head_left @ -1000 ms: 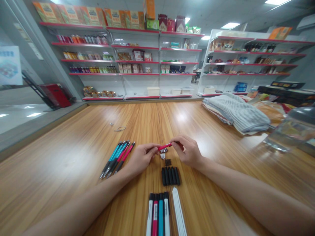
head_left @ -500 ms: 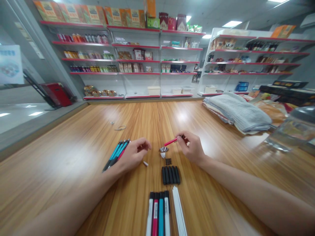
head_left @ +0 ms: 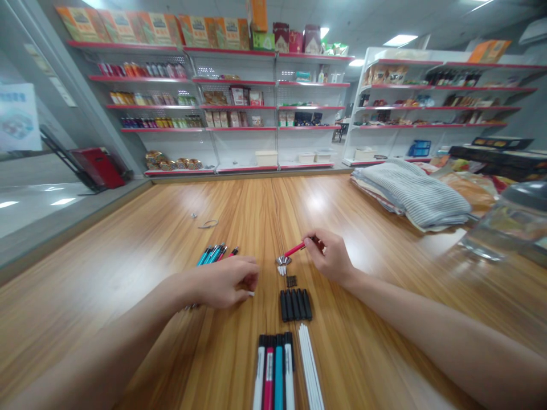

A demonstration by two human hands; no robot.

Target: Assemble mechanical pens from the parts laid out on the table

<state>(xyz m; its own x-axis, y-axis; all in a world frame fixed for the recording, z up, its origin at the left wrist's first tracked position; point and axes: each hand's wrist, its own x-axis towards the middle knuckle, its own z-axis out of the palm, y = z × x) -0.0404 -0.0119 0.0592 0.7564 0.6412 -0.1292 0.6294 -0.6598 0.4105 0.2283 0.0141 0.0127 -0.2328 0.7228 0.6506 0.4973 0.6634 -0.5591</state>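
Note:
In the head view my right hand [head_left: 328, 253] pinches a red pen barrel [head_left: 294, 249]. The barrel slants down leftward, its lower end by a cluster of small silver cone tips [head_left: 284, 261]. My left hand [head_left: 233, 279] has its fingers closed round a small white piece [head_left: 251, 294], of which only an end shows. Partly behind that hand lie several turquoise and red pens [head_left: 212, 253]. Below the cones are short white pieces [head_left: 282, 270], small dark springs [head_left: 291, 281] and a row of black grips [head_left: 296, 305]. Capped barrels [head_left: 274, 370] and white refills [head_left: 311, 367] lie nearest me.
A thin ring-shaped band [head_left: 208, 224] and a tiny silver bit [head_left: 194, 216] lie on the wooden table [head_left: 141, 239]. To the right are folded cloths [head_left: 414, 193] and a clear water jug [head_left: 506, 225]. Stocked shelves [head_left: 239, 106] stand beyond the table.
My left hand has shifted toward me and closed on the white piece that lay loose on the table. My right hand keeps the red barrel, moved slightly left.

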